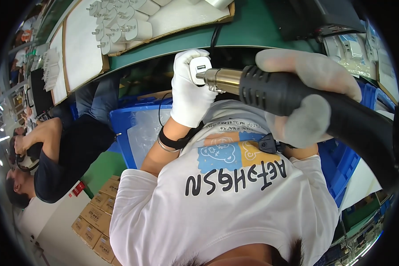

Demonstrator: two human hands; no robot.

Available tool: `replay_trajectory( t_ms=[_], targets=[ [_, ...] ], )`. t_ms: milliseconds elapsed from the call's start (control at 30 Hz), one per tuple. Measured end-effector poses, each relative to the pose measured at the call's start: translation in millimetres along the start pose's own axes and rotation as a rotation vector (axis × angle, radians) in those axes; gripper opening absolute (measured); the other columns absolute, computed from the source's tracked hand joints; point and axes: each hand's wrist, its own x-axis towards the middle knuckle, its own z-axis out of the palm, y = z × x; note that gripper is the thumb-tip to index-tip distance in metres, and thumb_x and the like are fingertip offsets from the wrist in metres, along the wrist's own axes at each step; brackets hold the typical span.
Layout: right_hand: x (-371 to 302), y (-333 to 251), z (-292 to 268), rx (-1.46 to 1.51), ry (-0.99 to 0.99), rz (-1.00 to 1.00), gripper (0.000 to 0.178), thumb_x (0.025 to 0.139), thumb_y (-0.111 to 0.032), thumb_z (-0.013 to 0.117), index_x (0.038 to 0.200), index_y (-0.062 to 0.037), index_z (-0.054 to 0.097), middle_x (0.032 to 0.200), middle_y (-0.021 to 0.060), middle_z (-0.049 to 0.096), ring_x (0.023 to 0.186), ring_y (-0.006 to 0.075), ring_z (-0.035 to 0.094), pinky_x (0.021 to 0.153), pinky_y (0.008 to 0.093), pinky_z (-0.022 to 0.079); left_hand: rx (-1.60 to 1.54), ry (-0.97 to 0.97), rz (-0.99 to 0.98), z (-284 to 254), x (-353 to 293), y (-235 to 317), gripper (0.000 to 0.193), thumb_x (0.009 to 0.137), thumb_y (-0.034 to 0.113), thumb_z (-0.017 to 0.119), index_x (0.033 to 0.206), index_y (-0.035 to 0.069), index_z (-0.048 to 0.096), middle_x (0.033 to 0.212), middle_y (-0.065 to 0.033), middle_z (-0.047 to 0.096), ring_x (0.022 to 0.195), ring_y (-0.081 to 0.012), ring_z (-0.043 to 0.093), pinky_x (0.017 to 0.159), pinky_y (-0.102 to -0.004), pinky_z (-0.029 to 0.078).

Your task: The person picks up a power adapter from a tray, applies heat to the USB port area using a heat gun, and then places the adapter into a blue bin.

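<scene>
My left hand (186,95), in a white glove with a black band at the wrist, is closed around a white charger plug (201,63). The charger's end with the USB slot faces up out of the fist. My right hand (312,75), also gloved, grips a black hot-air gun (270,91) with a vented handle and a thick dark hose. Its metal nozzle (224,80) points left, with the tip right at the charger's slotted face. Whether the tip touches the charger I cannot tell.
Several white chargers (137,31) stand in a cardboard tray on the green bench (248,33). A black box (323,20) and clear bags (352,48) are at the far right. Blue bins (122,133) flank me. Another person (75,155) works at left, near stacked cartons (97,215).
</scene>
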Motion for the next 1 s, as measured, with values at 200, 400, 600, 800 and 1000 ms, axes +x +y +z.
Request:
replay_trajectory(
  t_ms=[200,400,600,800,1000],
  targets=[
    [5,1,-4,-0.303,0.089,-0.147,0.028,0.096,-0.025,0.042,0.095,-0.0003,0.056,0.082,0.0095,0.063,0.063,0.0160,0.059,0.062,0.0225,0.050,-0.798,-0.214,-0.564,-26,3,8,0.048,0.092,0.044,0.052,0.119,0.004,0.048,0.086,-0.0074,0.057,0.066,-0.0128,0.050,0.050,-0.0220,0.039],
    [-1,2,18,0.046,0.367,-0.046,0.032,0.090,-0.033,0.054,0.096,-0.0014,0.055,0.081,0.0095,0.063,0.064,0.0148,0.059,0.065,0.0220,0.050,-1.507,-0.339,-0.897,-34,15,8,0.065,0.093,0.060,0.032,0.123,0.004,0.048,0.081,-0.0085,0.057,0.060,-0.0146,0.046,0.046,-0.0216,0.031],
    [-12,-4,30,0.297,0.612,0.087,0.040,0.086,-0.040,0.063,0.097,-0.0024,0.055,0.081,0.0095,0.063,0.064,0.0138,0.059,0.067,0.0217,0.050,-1.437,-0.271,-1.013,-25,16,26,0.066,0.093,0.059,0.033,0.125,0.003,0.047,0.083,-0.0092,0.057,0.061,-0.0158,0.046,0.048,-0.0231,0.032],
    [-8,-4,47,0.466,0.593,0.068,0.046,0.089,-0.047,0.053,0.098,-0.0019,0.055,0.078,0.0118,0.065,0.061,0.0141,0.058,0.062,0.0216,0.049,-1.175,-0.131,-0.954,-22,16,39,0.065,0.093,0.056,0.037,0.128,0.002,0.046,0.089,-0.0094,0.059,0.068,-0.0185,0.053,0.057,-0.0265,0.043],
    [-4,-8,21,0.014,0.453,0.109,0.048,0.092,-0.049,0.046,0.094,-0.0016,0.055,0.077,0.0146,0.066,0.062,0.0168,0.060,0.059,0.0248,0.050,-0.327,-0.228,-0.598,-32,8,35,0.056,0.088,0.038,0.059,0.129,0.002,0.046,0.093,-0.0094,0.060,0.080,-0.0193,0.060,0.069,-0.0292,0.050]
  ],
)
